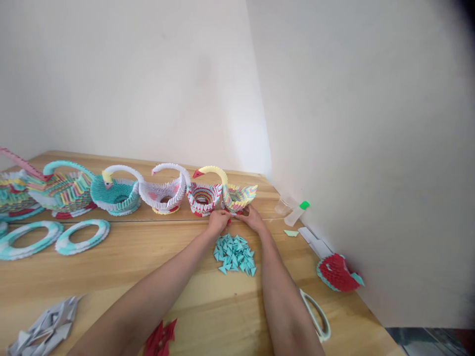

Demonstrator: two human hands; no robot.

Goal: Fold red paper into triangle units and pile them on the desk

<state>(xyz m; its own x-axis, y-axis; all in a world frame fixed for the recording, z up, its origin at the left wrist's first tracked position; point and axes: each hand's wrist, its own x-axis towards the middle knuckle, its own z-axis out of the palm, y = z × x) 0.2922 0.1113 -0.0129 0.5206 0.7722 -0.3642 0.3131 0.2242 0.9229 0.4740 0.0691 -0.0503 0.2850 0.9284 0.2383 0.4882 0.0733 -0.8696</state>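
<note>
Both my hands reach forward to a small folded-paper swan (243, 197) with a yellow neck, a red beak and a multicoloured body. My left hand (219, 220) is closed at the front left of its base, where a bit of red shows by the fingers. Curved round the lower right side of the same swan is my right hand (253, 218), thumb toward the front. Some of its fingers are hidden behind the body. Just in front of the hands, between my forearms, lies a pile of turquoise folded paper triangles (234, 254).
Left of the hands stand a red-rimmed paper basket (203, 199), a white swan (163, 194), a turquoise swan (117, 195) and others. Two paper rings (82, 237) (31, 240), grey pieces (46, 326), red pieces (161, 338), a green-capped bottle (297, 213), scissors handle (317, 316) and red paper model (337, 273) lie around.
</note>
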